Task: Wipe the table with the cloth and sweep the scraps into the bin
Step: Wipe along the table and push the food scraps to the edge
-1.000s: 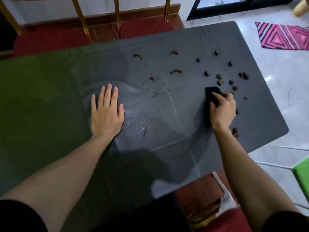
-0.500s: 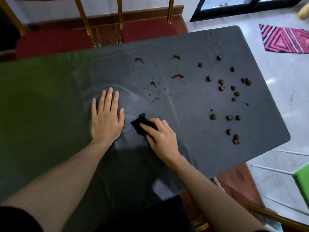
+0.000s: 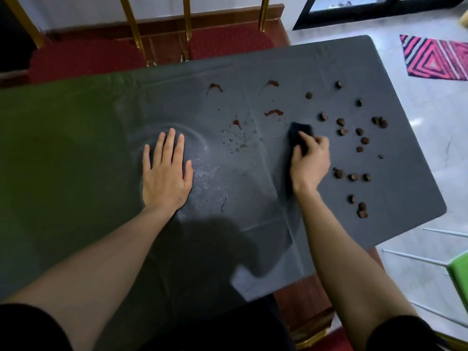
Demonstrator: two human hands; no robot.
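A: Item one, our hands? We log the left hand (image 3: 166, 173) flat, fingers straight and spread, palm down on the dark grey plastic-covered table (image 3: 395, 72).

B: Right hand (image 3: 310, 162): fingers curled round the small black crumpled cloth (image 3: 300, 135), pressing it to the table near the middle, just left of the scattered round brown scraps (image 3: 354, 138).

A: Further scraps lie toward the right edge. We also list reddish-brown smears (image 3: 273, 113) and water droplets (image 3: 236, 144) beyond and between the hands.

B: Surroundings: two red-cushioned chairs with gold legs (image 3: 228, 41) behind the table, a pink striped floor mat (image 3: 435, 59) far right
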